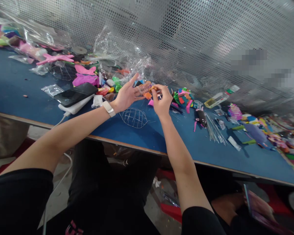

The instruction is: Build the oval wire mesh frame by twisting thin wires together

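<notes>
My left hand (127, 95) is held over the blue table with its fingers spread, a clear plastic piece (143, 88) lying against the fingers. Beside it, my right hand (162, 99) has thumb and fingertips pinched on a small orange-brown piece (154, 88) at the edge of that plastic. Below and between the hands, a leaf-shaped wire frame (134, 117) rests on the table. An orange piece (147, 95) shows just under the fingertips.
A black phone (75, 94) lies on a white power bank at left. Modelling clay and plastic bags line the mesh wall. To the right are a bottle (218, 99), wires (214, 129) and a purple clay figure (255, 132). Another person's arm shows at lower right.
</notes>
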A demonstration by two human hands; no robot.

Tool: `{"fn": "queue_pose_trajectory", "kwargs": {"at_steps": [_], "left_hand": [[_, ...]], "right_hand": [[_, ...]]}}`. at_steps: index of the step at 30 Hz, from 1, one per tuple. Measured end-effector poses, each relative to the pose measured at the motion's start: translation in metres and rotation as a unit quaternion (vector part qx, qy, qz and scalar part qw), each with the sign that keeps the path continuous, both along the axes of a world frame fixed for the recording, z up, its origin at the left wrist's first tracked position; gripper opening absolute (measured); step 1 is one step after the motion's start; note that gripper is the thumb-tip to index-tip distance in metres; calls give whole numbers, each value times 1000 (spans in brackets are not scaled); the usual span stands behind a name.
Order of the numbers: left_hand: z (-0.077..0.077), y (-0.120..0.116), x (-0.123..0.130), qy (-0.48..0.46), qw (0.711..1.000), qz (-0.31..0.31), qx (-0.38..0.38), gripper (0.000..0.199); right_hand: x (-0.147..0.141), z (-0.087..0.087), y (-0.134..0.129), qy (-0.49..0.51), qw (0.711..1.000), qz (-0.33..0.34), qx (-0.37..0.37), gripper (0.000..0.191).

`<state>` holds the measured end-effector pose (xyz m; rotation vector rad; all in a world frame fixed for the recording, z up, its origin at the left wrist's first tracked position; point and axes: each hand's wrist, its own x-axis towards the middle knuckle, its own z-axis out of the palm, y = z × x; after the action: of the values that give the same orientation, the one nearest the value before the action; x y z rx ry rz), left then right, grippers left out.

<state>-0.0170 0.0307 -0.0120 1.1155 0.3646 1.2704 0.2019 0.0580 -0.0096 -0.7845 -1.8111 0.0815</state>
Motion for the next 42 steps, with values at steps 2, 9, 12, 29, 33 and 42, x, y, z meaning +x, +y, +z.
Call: {"fn": "queue_pose_trajectory", "kwargs": {"at_steps": [2,9,12,29,33,42], "left_hand": [[3,-1,0,-18,1000,5,-8,84],[7,-5,-1,-30,999,-6,-26,86],[8,-7,1,-31,999,-5,-34,83],[12,1,-12,5,998,57,-16,87],[10,2,-9,26,998,60,0,83],[-1,-10,-1,131,979,97,120,88]], "right_hand": [[-2,-1,1,9,1000,9,-6,31],[-8,-7,2,59,995,63,-48,30],[-11,-12,6,96,987,96,-84,33],[1,-39,53,256,919,169,-248,48],[-2,-38,50,274,917,151,-247,34],[-5,-19,35,201,969,81,-119,49]]}}
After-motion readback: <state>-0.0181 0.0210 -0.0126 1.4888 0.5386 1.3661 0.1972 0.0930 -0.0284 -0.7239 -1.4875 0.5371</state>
